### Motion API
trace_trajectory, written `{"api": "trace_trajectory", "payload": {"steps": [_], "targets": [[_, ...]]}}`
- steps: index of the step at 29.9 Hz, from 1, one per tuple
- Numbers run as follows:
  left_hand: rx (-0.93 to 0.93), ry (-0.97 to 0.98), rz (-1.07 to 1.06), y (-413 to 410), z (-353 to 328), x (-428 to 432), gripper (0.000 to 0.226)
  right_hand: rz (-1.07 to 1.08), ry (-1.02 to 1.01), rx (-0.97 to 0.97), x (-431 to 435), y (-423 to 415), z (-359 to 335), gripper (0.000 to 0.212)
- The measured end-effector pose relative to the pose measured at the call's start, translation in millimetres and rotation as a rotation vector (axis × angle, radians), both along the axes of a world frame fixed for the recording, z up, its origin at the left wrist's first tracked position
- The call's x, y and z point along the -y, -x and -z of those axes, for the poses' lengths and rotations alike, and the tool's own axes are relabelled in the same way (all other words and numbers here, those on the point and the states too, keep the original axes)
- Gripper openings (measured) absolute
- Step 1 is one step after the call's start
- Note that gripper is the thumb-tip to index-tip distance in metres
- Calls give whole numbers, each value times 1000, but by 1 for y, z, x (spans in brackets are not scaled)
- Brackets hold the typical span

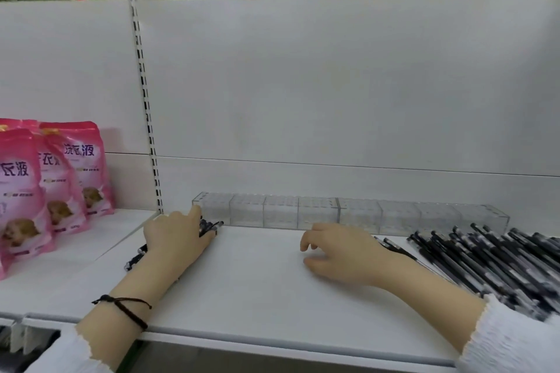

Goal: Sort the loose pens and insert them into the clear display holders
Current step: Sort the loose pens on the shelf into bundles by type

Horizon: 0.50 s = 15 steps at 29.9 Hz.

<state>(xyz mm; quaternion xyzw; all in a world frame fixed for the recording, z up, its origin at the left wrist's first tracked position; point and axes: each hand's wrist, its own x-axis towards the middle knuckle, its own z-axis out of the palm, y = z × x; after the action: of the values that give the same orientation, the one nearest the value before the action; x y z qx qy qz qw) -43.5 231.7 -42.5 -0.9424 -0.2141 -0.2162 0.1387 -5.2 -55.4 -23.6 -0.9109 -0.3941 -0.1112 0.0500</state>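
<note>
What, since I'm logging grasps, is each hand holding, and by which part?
Left hand grips a bundle of slim black pens around their middles; right hand holds nothing.

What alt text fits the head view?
A person's left hand grips a bundle of black pens on a white shelf, by the left end of a row of clear display holders. The right hand holds nothing beside a pile of loose black pens; pink pouches stand at left.

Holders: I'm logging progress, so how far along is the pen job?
Done: nothing yet; the holders look empty. In hand: the left hand grips a bundle of pens by the leftmost holder; the right hand is open, holding nothing. Left: the pile on the right.
</note>
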Motion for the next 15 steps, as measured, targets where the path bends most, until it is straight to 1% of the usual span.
{"api": "trace_trajectory", "payload": {"steps": [2, 4, 8, 10, 12, 15], "targets": [[39, -121, 11, 4, 0, 13, 57, 14, 14, 12, 7, 0, -2, 30], [72, -205, 92, 9, -6, 31, 46, 36, 18, 32, 18, 1, -4, 32], [33, -262, 472, 17, -22, 79, 31, 71, 14, 76, 44, 2, -11, 34], [67, -305, 647, 21, -27, 109, 29, 84, 4, 83, 63, 3, -15, 33], [-8, -285, 700, 22, -27, 139, 28, 90, -4, 80, 83, 3, -19, 34], [-6, -249, 737, 14, -20, 177, 36, 111, 3, 69, 114, 5, -24, 33]]}}
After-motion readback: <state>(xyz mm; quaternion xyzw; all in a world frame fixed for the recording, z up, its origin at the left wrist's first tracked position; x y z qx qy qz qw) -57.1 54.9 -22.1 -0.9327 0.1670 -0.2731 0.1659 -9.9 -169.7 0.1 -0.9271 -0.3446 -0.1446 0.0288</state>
